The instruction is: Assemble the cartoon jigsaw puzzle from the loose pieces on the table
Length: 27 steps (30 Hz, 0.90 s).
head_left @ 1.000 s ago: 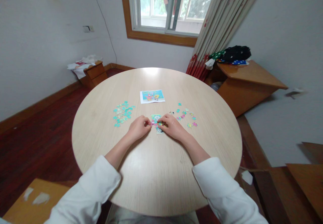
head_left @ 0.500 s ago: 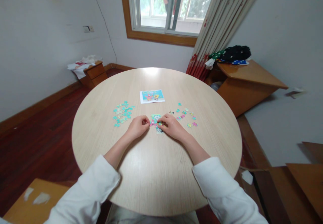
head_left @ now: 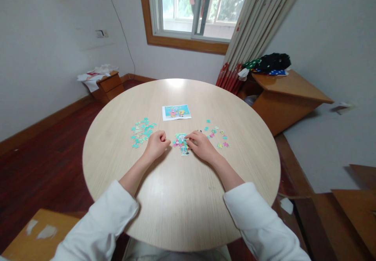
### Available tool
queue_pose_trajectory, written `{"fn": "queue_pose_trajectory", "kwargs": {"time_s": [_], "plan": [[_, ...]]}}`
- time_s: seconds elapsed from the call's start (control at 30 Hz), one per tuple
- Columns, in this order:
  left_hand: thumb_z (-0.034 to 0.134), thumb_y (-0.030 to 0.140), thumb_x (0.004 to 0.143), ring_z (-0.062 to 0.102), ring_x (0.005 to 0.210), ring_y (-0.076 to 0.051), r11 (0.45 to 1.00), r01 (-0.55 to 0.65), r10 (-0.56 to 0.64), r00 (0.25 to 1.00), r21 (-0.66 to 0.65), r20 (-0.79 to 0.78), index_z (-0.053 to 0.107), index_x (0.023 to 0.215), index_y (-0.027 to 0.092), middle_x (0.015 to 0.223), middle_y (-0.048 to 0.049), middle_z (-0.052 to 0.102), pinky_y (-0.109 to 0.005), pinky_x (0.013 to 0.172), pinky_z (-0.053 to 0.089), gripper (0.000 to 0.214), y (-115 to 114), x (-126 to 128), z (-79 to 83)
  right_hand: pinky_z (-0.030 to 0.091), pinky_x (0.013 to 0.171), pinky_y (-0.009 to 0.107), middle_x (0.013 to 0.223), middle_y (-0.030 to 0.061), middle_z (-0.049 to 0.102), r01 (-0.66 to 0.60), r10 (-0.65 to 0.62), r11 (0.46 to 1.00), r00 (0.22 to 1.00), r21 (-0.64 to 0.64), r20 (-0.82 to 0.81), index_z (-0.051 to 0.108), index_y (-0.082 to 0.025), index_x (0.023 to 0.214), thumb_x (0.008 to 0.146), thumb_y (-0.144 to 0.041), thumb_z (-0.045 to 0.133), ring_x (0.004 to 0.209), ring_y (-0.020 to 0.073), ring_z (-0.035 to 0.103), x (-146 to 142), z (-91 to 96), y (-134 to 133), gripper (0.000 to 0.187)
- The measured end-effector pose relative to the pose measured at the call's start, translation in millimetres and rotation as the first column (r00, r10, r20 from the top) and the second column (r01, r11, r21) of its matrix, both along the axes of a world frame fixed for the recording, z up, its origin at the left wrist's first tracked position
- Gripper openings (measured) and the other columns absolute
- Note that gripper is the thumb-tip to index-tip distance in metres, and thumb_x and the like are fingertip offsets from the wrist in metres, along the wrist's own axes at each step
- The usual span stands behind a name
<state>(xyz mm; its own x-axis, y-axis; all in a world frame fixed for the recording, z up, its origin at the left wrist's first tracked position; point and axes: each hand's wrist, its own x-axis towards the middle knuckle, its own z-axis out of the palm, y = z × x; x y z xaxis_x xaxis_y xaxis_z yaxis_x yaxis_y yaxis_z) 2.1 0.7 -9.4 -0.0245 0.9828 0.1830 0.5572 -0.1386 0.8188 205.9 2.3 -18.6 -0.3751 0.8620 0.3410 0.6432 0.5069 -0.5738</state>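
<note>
A small joined section of jigsaw puzzle (head_left: 182, 143) with cartoon figures in teal, pink and white lies on the table in front of me. My right hand (head_left: 202, 145) is at its right side, with bent fingers gripping the edge and covering part of it. Just left of the puzzle, apart from it, my left hand (head_left: 156, 144) is closed with its fingers curled in. Whether a piece is inside that hand is hidden. Loose teal pieces (head_left: 143, 131) spread out beyond my left hand. More loose pieces (head_left: 219, 133), pink, yellow and teal, lie to the right of my right hand.
A printed cartoon picture (head_left: 176, 112) lies flat behind the puzzle on the round wooden table (head_left: 182, 202). Around it are a stool (head_left: 44, 229) at lower left, a tilted wooden cabinet (head_left: 289, 96) with cloths at right, a small drawer unit (head_left: 110, 85), a window and a curtain.
My left hand has drawn back a little to the left from the puzzle, its fingers curling in more. The right hand has shifted slightly right, uncovering more of the puzzle's middle.
</note>
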Motion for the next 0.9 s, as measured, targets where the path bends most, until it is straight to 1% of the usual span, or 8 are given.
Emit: {"fn": "queue_pose_trajectory", "kwargs": {"time_s": [0.1,0.17,0.27,0.37,0.47,0.63,0.73,0.9], "plan": [[0.05,0.007,0.056,0.028,0.05,-0.009,0.999,-0.009,0.009,1.0,0.033,0.002,0.02,0.047,0.021,0.048,0.0075,0.027,-0.024,0.053,0.022,0.034,0,-1,3.9,0.044,0.081,0.031,0.09,0.0071,0.065,0.062,-0.061,0.997,0.998,0.049,-0.03,0.069,-0.018,0.092,0.086,-0.016,0.051,0.085,0.0166,0.058,16,4.2,6,0.018],[0.05,0.007,0.056,0.027,0.049,-0.008,0.999,-0.009,0.009,1.0,0.035,0.012,0.019,0.046,0.021,0.047,0.0075,0.025,-0.024,0.053,0.022,0.035,0,-1,5.5,0.045,0.078,0.031,0.088,0.007,0.066,0.167,-0.164,0.984,0.985,0.058,-0.049,0.069,-0.018,0.088,0.085,-0.017,0.05,0.08,0.0163,0.059,34,4.8,12,0.019],[0.049,0.008,0.057,0.026,0.048,-0.008,0.999,-0.007,0.006,1.0,0.032,0.03,0.019,0.045,0.021,0.047,0.0074,0.024,-0.024,0.054,0.023,0.035,0,-1,5.7,0.045,0.075,0.031,0.086,0.0073,0.068,0.361,-0.361,0.933,0.932,0.004,-0.029,0.07,-0.017,0.082,0.081,-0.017,0.054,0.075,0.0164,0.059,63,2.1,22,0.017],[0.049,0.009,0.057,0.027,0.048,-0.008,0.999,-0.007,0.005,0.999,0.041,0.049,0.019,0.045,0.02,0.048,0.0071,0.024,-0.024,0.054,0.024,0.034,3,-3,2.8,0.045,0.072,0.03,0.082,0.0076,0.069,0.443,-0.443,0.895,0.896,-0.045,0.012,0.071,-0.016,0.081,0.078,-0.017,0.055,0.071,0.0161,0.058,84,-0.3,27,0.017],[0.049,0.01,0.056,0.029,0.048,-0.008,0.998,-0.018,0.012,0.994,0.056,0.104,0.019,0.045,0.021,0.048,0.0069,0.025,-0.024,0.053,0.026,0.033,5,-5,-2.3,0.044,0.07,0.028,0.078,0.0064,0.069,0.46,-0.459,0.884,0.888,-0.09,0.032,0.072,-0.016,0.08,0.076,-0.017,0.057,0.069,0.0152,0.058,90,0.8,25,0.016],[0.047,0.013,0.056,0.035,0.043,-0.009,0.999,0.013,-0.006,0.975,-0.033,0.223,0.019,0.047,0.022,0.048,0.0067,0.026,-0.022,0.045,0.027,0.03,4,-5,-5.9,0.043,0.066,0.028,0.074,0.005,0.067,0.43,-0.423,0.891,0.903,-0.145,0.078,0.071,-0.015,0.08,0.075,-0.022,0.063,0.067,0.0148,0.057,86,2.4,23,0.012],[0.047,0.013,0.055,0.035,0.045,-0.008,1.0,0.0,0.001,0.981,-0.004,0.195,0.02,0.045,0.021,0.049,0.006,0.028,-0.021,0.045,0.028,0.03,3,-4,-3.1,0.043,0.066,0.028,0.074,0.005,0.066,0.414,-0.405,0.898,0.91,-0.148,0.09,0.071,-0.015,0.081,0.075,-0.025,0.064,0.067,0.0151,0.057,84,0.5,23,0.014],[0.047,0.012,0.054,0.032,0.047,-0.009,1.0,0.001,-0.004,0.989,0.022,0.146,0.02,0.043,0.021,0.048,0.0055,0.029,-0.022,0.048,0.028,0.031,3,-4,-1.2,0.045,0.07,0.029,0.079,0.0058,0.067,0.413,-0.41,0.905,0.91,-0.096,0.056,0.071,-0.015,0.084,0.078,-0.02,0.06,0.07,0.0148,0.058,81,0.1,24,0.014]]}}
